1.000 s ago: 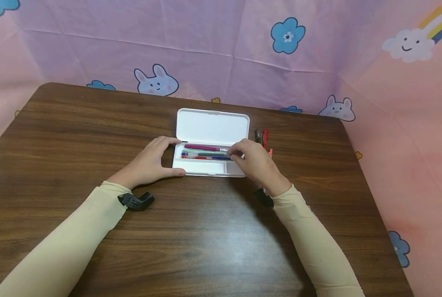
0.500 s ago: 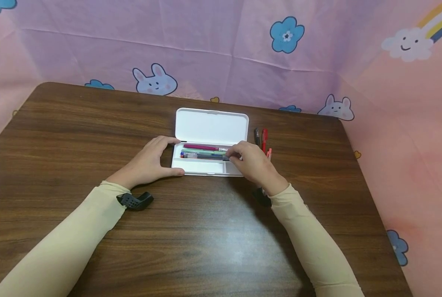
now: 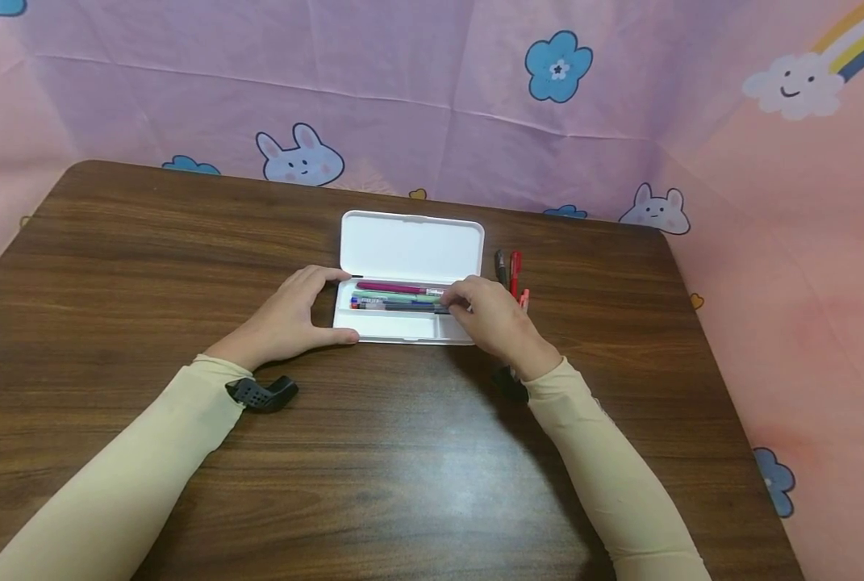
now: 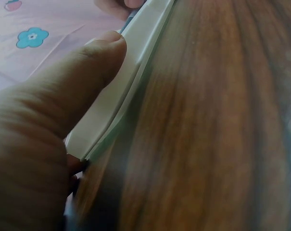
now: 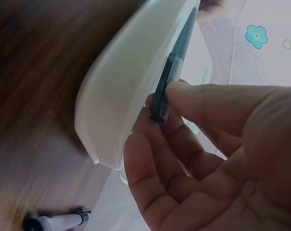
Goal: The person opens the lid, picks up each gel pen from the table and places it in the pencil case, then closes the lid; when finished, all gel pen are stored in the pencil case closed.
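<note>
A white pencil case (image 3: 411, 247) lies with its lid raised, and several pens rest in its long compartment. My left hand (image 3: 282, 323) grips the case's left end, fingers at the back corner and thumb on the front rim (image 4: 135, 53). Between thumb and fingers my right hand (image 3: 497, 319) pinches the end of a black pen (image 5: 160, 94) with a clear cap and clip. This pen lies lengthwise along the front of the long compartment, beside a green pen (image 3: 395, 297) and a magenta pen (image 3: 391, 287). My right hand hides the case's right end.
Right of the case lie a black pen (image 3: 500, 265), a red pen (image 3: 515, 270) and a coral-coloured pen (image 3: 523, 298), partly hidden by my right hand. A wooden table (image 3: 373, 484) bears everything, and a patterned cloth (image 3: 402, 73) hangs behind its far edge.
The black pen in my right hand has shifted slightly toward the front of the compartment and now covers the red pen that showed there. My left hand stays on the case.
</note>
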A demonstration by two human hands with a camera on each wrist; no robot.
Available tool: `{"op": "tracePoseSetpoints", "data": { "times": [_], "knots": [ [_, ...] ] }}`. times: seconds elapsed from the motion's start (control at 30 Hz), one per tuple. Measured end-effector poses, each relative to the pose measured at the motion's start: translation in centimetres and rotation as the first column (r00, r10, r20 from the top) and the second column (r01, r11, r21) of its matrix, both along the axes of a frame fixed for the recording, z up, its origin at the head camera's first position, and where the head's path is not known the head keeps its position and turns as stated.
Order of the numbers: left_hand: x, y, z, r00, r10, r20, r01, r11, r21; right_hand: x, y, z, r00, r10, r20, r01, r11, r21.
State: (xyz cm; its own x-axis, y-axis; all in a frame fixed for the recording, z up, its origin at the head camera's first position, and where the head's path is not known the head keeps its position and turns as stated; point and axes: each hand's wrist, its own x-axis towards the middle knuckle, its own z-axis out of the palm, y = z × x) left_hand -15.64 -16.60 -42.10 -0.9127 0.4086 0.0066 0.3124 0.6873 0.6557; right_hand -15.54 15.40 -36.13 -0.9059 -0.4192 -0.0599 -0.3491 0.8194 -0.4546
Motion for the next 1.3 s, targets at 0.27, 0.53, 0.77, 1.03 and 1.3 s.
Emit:
{"op": "tracePoseSetpoints", "data": {
  "times": [0.27,0.53,0.77,1.03,1.3],
  "knots": [
    [0.0,0.1,0.2,1.0,-0.001,-0.003,0.001,1.0,0.002,0.0,-0.1,0.0,1.0,0.002,-0.002,-0.002,1.0,0.015],
    [0.3,0.1,0.3,1.0,0.0,0.008,0.0,1.0,0.008,0.0,0.0,0.2,1.0,-0.003,0.013,0.003,0.999,0.043],
    [0.2,0.1,0.3,1.0,-0.002,0.001,0.002,1.0,0.009,-0.2,0.5,0.8,0.999,-0.032,0.027,0.032,0.999,-0.03],
    [0.1,-0.1,0.1,1.0,0.001,0.009,-0.001,1.0,0.001,0.0,1.7,1.8,0.997,-0.074,0.008,0.074,0.989,-0.127],
    [-0.1,0.0,0.0,1.0,-0.003,-0.003,0.003,1.0,0.0,0.7,6.7,2.9,0.981,-0.157,-0.117,0.14,0.98,-0.144]
  ]
}}
